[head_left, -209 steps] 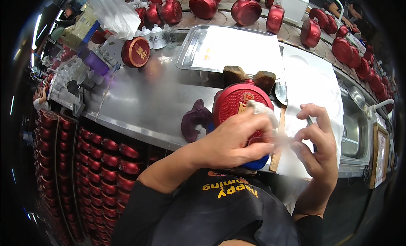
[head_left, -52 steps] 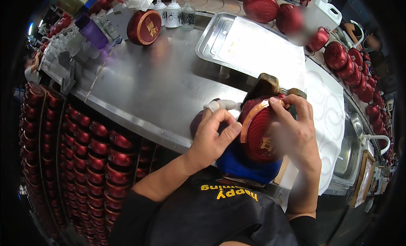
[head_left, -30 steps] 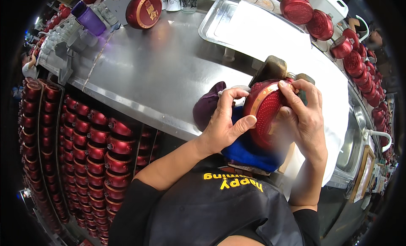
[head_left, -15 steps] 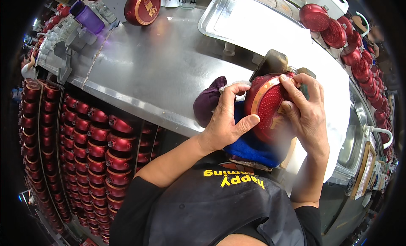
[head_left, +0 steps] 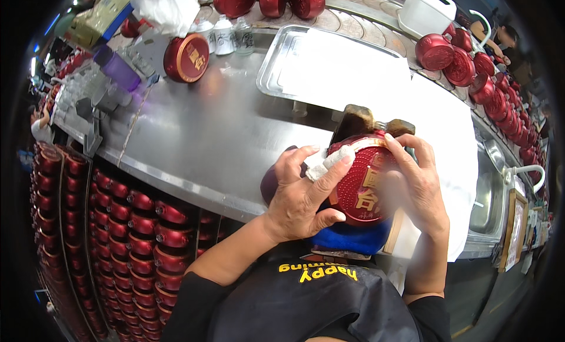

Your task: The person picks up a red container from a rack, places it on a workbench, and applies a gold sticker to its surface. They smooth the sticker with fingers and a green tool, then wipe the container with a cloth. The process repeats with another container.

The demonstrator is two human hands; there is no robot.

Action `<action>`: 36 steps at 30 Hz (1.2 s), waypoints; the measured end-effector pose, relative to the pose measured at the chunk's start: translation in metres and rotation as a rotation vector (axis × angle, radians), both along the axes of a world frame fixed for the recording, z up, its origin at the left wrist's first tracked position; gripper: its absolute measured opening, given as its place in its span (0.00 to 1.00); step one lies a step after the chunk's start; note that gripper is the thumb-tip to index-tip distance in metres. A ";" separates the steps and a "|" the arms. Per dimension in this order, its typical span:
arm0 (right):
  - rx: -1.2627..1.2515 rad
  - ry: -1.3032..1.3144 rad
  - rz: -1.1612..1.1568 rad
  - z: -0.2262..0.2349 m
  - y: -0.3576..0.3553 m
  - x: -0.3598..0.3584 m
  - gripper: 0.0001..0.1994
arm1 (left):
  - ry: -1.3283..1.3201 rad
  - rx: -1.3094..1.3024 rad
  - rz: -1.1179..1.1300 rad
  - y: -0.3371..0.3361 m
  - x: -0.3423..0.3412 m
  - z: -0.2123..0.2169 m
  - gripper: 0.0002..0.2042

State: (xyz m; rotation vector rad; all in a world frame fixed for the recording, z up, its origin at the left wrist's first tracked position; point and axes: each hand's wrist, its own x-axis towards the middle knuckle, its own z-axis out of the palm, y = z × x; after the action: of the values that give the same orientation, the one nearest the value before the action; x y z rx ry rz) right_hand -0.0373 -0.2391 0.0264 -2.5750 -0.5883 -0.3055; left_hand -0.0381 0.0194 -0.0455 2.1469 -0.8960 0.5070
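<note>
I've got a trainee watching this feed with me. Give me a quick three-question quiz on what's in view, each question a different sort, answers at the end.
1. True or false: the white cloth is in the right hand.
2. Short answer: what covers most of the steel tray?
3. Fill in the blank: in the picture, the cloth just below the round red bottle between the hands is ____.

Key:
1. False; it is at the fingers of the left hand.
2. A white sheet.
3. Blue.
</note>
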 end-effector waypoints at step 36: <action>0.318 -0.141 -0.099 -0.058 -0.036 -0.052 0.24 | -0.252 0.496 -0.316 -0.064 0.074 0.072 0.26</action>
State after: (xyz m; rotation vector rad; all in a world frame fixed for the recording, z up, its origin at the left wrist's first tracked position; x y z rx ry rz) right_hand -0.0894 -0.2755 -0.0320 -2.2913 -0.4223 -0.5699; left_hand 0.0362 -0.0445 0.0268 2.3357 -1.6097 0.4307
